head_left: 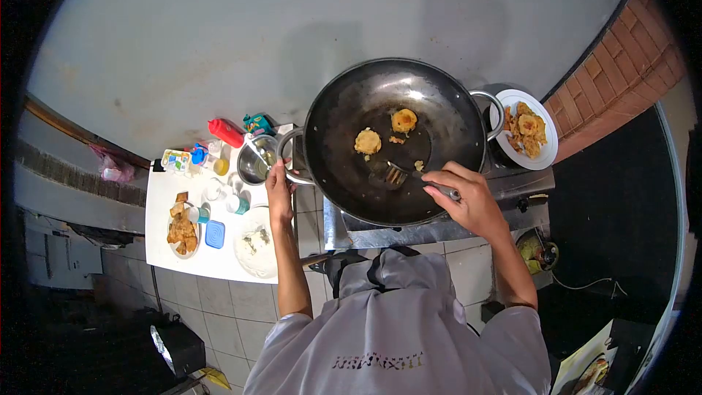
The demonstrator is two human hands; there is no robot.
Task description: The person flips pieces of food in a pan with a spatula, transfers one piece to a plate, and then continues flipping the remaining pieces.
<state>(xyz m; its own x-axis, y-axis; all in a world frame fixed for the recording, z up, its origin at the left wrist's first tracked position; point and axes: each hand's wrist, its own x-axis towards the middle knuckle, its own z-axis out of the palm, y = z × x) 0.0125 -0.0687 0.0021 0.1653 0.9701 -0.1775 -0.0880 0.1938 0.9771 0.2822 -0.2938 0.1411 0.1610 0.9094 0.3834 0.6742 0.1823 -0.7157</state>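
A large dark wok (453,153) sits on the stove, with two round golden patties, one patty (368,142) to the left and another patty (404,121) to the right, plus a few loose crumbs. My left hand (279,189) is closed on the wok's left loop handle (292,139). In my right hand (468,197) is a fork (396,174), its tines down against the wok's bottom just below the patties. Right of the wok, an oval white plate (548,148) carries several fried pieces.
On the white table (219,267) at left stand a metal bowl (252,168), a red squeeze bottle (225,132), a plate of browned pieces (183,234), a blue lid (215,234) and a large white dish (248,260). A gas cylinder (537,252) is beside the stove (431,230).
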